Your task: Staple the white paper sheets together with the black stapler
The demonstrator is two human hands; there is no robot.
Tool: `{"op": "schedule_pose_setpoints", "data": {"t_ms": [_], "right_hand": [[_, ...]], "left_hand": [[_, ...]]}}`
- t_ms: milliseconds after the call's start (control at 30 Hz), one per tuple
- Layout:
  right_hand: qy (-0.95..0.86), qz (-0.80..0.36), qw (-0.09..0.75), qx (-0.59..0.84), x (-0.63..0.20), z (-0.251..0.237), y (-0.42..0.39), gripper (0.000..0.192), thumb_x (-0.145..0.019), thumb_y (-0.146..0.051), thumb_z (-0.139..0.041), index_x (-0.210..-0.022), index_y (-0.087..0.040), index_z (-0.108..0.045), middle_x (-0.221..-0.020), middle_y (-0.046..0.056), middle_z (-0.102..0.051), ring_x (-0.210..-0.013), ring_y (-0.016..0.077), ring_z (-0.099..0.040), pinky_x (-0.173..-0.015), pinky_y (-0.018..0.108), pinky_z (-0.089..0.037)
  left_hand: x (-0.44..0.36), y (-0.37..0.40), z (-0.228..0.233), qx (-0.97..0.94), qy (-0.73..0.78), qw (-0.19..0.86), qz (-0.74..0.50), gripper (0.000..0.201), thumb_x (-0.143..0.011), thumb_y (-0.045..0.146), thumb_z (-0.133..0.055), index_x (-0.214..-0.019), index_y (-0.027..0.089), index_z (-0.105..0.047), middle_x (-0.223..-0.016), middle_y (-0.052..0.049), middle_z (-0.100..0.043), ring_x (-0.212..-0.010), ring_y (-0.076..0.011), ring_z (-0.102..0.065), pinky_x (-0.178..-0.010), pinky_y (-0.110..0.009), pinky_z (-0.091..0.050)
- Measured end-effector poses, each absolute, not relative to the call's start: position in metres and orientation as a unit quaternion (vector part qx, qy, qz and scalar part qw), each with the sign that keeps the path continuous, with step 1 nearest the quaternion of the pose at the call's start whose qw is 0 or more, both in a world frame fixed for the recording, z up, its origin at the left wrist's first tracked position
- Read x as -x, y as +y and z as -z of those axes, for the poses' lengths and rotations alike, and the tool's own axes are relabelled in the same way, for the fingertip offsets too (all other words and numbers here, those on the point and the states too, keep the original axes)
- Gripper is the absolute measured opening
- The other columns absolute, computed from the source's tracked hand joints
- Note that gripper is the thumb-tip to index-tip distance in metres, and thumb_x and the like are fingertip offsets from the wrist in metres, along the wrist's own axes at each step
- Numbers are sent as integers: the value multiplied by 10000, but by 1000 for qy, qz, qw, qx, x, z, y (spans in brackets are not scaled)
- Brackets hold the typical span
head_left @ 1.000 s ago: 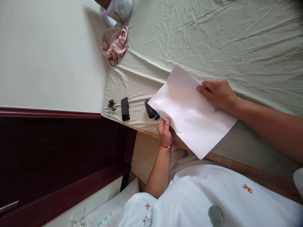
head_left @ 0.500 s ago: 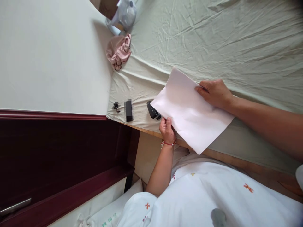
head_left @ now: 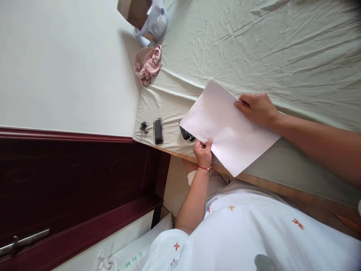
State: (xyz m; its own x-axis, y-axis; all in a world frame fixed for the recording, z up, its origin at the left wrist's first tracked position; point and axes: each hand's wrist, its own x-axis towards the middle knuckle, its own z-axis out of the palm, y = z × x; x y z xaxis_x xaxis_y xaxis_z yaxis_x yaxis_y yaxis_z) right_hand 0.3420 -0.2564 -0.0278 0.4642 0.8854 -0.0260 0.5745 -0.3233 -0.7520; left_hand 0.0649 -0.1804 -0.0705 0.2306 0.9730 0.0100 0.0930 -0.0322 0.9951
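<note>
A white sheet of paper (head_left: 225, 128) lies slanted over the near edge of a bed covered with a pale green sheet (head_left: 267, 49). My left hand (head_left: 203, 151), with a red bracelet at the wrist, pinches the paper's lower left edge, thumb on top. My right hand (head_left: 256, 109) holds the paper's far edge, fingers curled onto it. A black stapler (head_left: 186, 134) sits on the bed just left of my left hand, mostly hidden under the paper's corner.
Left of the stapler lie a small black box-like object (head_left: 158, 130) and a tiny black clip (head_left: 143, 127). A pink cloth bundle (head_left: 148, 66) and a plastic bag with a cardboard box (head_left: 150, 19) sit by the white wall (head_left: 64, 64). Dark red wooden furniture (head_left: 70, 180) stands at left.
My left hand has slid a little right along the paper's edge and its thumb now lies on top. The paper covers more of the stapler. The view has shifted slightly.
</note>
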Motion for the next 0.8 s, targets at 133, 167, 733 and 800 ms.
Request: {"op": "schedule_pose_setpoints", "data": {"t_ms": [133, 167, 733, 800], "right_hand": [[-452, -252, 416, 748, -349, 35, -253, 281, -990, -423, -643, -776, -268, -548, -707, 52, -605, -777, 266, -587, -751, 407, -402], [-458, -259, 418, 740, -350, 37, -253, 334, -974, -423, -675, -739, -264, -499, -686, 42, -567, -760, 252, -562, -745, 405, -392], [-479, -270, 374, 747, -345, 29, -252, 459, -946, -372, -705, -683, -259, -346, -635, -1, -433, -668, 189, -417, -711, 372, -310], [-482, -261, 376, 747, -346, 32, -253, 455, -952, -394, -694, -690, -258, -348, -633, 4, -440, -677, 196, -426, -713, 374, -316]], "left_hand": [[-66, -177, 71, -548, 463, 535, -446, 658, -618, 628, -1110, -987, 196, -779, -910, -32, -842, -896, -177, -791, -936, -294, -620], [-66, -177, 71, -544, 463, 536, -450, 655, -610, 619, -1116, -968, 199, -762, -890, -19, -826, -888, -166, -780, -939, -285, -614], [-62, -177, 67, -540, 472, 544, -435, 546, -787, 668, -962, -792, 213, -659, -780, 26, -665, -785, -146, -649, -819, -259, -553], [-62, -177, 68, -549, 479, 530, -433, 564, -788, 698, -956, -792, 217, -661, -744, 38, -635, -738, -134, -609, -774, -250, -533]]}}
